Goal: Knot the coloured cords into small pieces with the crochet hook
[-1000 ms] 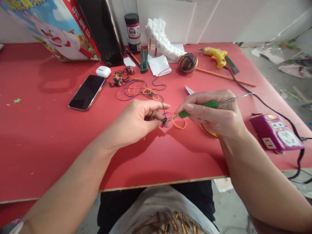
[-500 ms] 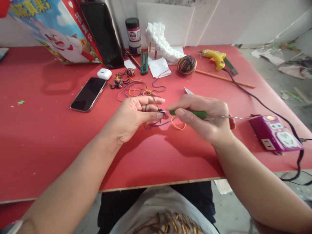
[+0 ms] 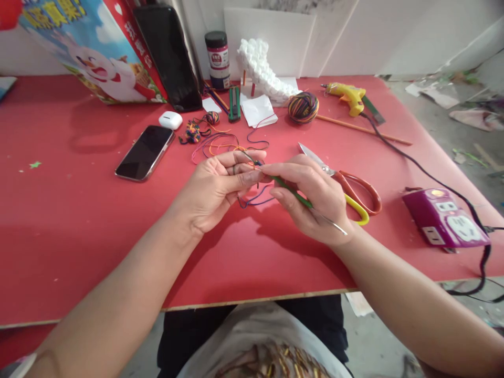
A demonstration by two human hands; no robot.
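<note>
My left hand (image 3: 214, 189) pinches a small dark piece of crochet work (image 3: 258, 164) between thumb and fingers, with a strand of yarn running over its fingers. Most of the piece is hidden by the fingertips. In my right hand (image 3: 321, 199) is a double-ended crochet hook (image 3: 294, 192) with a green handle. Its far tip meets the work at the left fingertips; the other metal end points down toward my right wrist. Loose multicoloured yarn (image 3: 220, 143) lies behind my left hand, and a dark blue loop (image 3: 252, 202) hangs below it.
Scissors (image 3: 350, 184) lie open beside my right hand. Behind are a yarn ball (image 3: 303, 108), a green cutter (image 3: 234, 104), a white folded-paper model (image 3: 260, 68) and a yellow glue gun (image 3: 348, 97). A phone (image 3: 145, 152) lies left; a purple power socket (image 3: 444, 218) stands right.
My right hand has moved left and tilted the hook, so its near end now points down toward me. The scissors have come into fuller view. My left hand keeps its pinch.
</note>
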